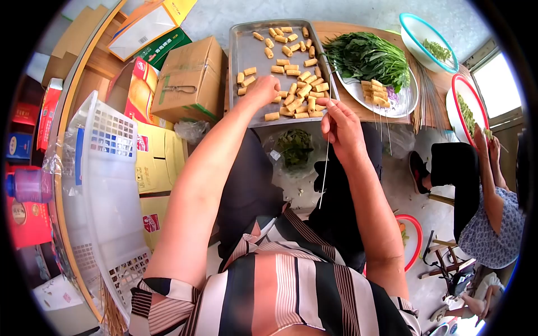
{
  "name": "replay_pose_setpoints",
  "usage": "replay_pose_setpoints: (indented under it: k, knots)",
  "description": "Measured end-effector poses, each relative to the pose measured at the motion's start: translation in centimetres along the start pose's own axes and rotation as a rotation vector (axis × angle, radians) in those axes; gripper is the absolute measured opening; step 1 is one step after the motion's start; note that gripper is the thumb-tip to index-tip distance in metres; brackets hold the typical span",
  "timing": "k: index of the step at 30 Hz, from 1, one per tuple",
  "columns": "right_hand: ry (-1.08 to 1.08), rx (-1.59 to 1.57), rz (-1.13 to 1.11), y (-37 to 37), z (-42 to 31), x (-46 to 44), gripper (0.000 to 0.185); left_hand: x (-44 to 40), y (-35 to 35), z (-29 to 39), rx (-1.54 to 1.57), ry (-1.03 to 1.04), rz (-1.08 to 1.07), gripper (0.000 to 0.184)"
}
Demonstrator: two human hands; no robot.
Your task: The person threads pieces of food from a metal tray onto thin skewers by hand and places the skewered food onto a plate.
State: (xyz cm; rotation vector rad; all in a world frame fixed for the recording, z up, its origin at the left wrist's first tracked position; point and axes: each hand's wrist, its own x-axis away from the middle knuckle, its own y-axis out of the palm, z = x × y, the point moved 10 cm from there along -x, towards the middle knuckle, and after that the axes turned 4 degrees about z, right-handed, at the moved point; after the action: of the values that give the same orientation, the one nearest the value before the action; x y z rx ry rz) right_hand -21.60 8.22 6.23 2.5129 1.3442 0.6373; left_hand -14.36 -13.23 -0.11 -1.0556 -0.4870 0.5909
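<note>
A grey metal tray (246, 45) holds several short tan rolls (293, 105). Over the tray's left part is my left hand (263, 91), its fingers curled down among the rolls; what they hold, if anything, is hidden. My right hand (343, 127), at the tray's lower right corner, pinches a thin skewer (325, 168) that points down towards my lap. Right of the tray, a white plate (412, 103) bears leafy greens (370, 59) and a stack of skewered tan pieces (375, 93).
Thin sticks (428, 101) lie beside the plate. A cardboard box (190, 81) and a white plastic crate (109, 190) stand at the left. On the right are a teal-rimmed bowl (412, 39), a red-rimmed basket (457, 95) and a seated person (493, 218) handling greens.
</note>
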Motion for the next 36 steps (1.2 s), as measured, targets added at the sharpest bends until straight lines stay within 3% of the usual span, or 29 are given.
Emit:
replay_pose_setpoints:
  k: [7, 9, 12, 14, 15, 17, 23, 36]
  knots:
    - [0.009, 0.0, -0.002, -0.2, 0.3, 0.1, 0.023, -0.3, 4.0, -1.0, -0.368, 0.013, -0.051, 0.015]
    - [0.015, -0.008, -0.009, 0.0, 0.4, 0.1, 0.023, -0.4, 3.8, -0.7, -0.393, 0.051, -0.03, 0.014]
    - [0.024, -0.004, -0.03, 0.1, 0.5, 0.5, 0.023, 0.2, 2.4, 0.3, -0.291, -0.052, -0.136, 0.014]
    - [0.027, 0.022, -0.063, 0.5, 0.5, 0.8, 0.023, 0.6, 1.5, -0.7, 0.681, -0.309, -0.075, 0.015]
    - [0.027, 0.019, -0.066, 0.5, 0.4, 0.9, 0.023, 1.1, 0.5, -0.2, 0.677, -0.311, -0.073, 0.015]
    - [0.024, 0.047, -0.119, 1.3, 0.4, 1.1, 0.025, 3.0, -0.4, 2.7, 1.488, -0.286, -0.216, 0.018]
    - [0.038, 0.163, -0.173, 3.1, 0.8, 1.6, 0.027, 5.9, -0.1, 2.6, 1.769, -0.237, -0.151, 0.022]
    - [0.023, 0.226, -0.182, 4.1, 1.6, 1.4, 0.026, 6.9, -0.8, 3.2, 1.727, -0.178, -0.128, 0.021]
